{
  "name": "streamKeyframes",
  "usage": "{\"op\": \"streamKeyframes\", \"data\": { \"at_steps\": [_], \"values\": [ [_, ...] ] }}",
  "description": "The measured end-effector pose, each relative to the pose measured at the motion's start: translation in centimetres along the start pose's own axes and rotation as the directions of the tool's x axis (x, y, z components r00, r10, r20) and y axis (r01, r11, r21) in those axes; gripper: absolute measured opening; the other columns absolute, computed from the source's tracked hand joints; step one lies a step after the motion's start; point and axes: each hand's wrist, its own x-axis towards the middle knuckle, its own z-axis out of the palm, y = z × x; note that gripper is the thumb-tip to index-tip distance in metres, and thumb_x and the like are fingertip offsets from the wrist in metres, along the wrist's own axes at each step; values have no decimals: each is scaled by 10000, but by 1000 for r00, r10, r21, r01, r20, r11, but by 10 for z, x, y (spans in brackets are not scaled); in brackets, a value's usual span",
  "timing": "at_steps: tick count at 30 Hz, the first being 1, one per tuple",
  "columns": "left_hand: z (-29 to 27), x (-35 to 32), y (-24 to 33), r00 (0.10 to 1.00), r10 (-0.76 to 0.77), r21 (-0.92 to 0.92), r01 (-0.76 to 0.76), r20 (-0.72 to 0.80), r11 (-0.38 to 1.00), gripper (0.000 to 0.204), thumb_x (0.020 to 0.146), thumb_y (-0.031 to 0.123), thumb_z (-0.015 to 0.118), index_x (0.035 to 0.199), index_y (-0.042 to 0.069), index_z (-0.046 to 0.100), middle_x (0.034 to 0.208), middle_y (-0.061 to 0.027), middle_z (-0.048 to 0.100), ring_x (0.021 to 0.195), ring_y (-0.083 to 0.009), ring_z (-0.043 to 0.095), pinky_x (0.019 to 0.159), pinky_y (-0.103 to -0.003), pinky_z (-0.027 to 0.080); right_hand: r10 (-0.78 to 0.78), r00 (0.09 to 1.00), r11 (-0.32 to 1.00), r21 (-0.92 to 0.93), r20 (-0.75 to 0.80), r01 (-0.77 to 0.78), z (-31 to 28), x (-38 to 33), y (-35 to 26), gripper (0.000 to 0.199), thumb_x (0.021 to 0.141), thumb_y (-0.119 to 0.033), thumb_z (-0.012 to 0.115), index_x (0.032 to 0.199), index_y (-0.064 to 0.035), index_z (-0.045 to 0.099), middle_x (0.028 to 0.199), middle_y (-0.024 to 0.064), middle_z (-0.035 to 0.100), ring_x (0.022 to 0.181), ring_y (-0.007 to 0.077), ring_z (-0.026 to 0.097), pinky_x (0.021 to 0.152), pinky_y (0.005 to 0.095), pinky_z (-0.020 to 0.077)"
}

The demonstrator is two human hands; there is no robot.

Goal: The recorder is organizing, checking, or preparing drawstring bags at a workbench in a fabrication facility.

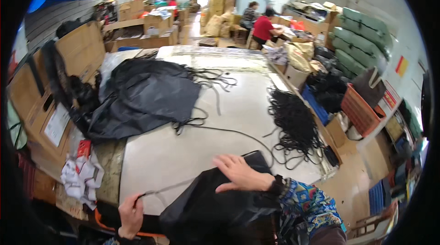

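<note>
A black fabric bag (201, 199) lies at the near edge of the table and hangs toward me. My right hand (240, 174) rests flat on its upper part, fingers stretched out. My left hand (131, 213) is closed on a thin black cord (167, 186), which runs taut up to the bag's left side. Farther off at the left is a pile of black fabric bags (146, 94) with loose cords trailing from it. To the right lies a tangled heap of black cords (295, 126), and one long cord curves across the table toward the bag.
The pale table (160, 155) spans the middle. Cardboard boxes (62, 107) and crumpled white packaging (82, 176) line its left side. On the right are an orange crate (361, 110) and stacked green bales (360, 39). Two people sit working at the back right, a person in red (266, 28) among them.
</note>
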Motion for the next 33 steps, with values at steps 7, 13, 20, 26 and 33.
{"op": "streamKeyframes", "data": {
  "at_steps": [7,13,20,26,33],
  "values": [
    [5,-11,-10,985,-147,-268,168,95,949,319,965,127,502,1270,36,524,948,-78,624,728,-130,568,651,-286,509,318,944,934,141,85,-327,-9,-41,37,209,837,-157,536,1020,-73,590,892,145,648,849,305,640,727,394,507],
    [7,-19,-14,978,-192,-143,203,85,969,310,968,176,506,1226,13,563,949,-91,649,773,-135,607,681,-279,505,721,553,479,-275,-418,-833,-113,-107,154,158,910,-182,482,887,-44,555,734,186,649,683,363,651,583,464,519],
    [53,-36,3,949,93,315,-192,303,929,364,948,240,544,1245,31,528,1267,-219,515,1188,-331,474,1019,-461,333,605,623,356,-531,-496,-769,-101,-158,195,532,759,-252,700,1173,1,482,1269,200,458,1153,329,446,907,415,417],
    [66,-39,-4,944,142,412,-261,298,873,472,838,254,620,1250,52,508,1330,-166,431,1233,-353,366,1034,-463,307,271,954,959,-126,127,-255,-12,-138,150,438,820,-297,659,1143,-23,549,1222,189,519,1096,371,503,853,453,455],
    [71,-28,-9,947,152,426,-267,284,864,469,877,341,570,1285,120,501,1356,-105,430,1229,-305,384,1017,-438,326,248,940,959,-82,-233,-273,-20,-89,77,331,767,-35,629,1081,32,545,1185,195,520,1066,374,483,909,428,411]
  ]
}}
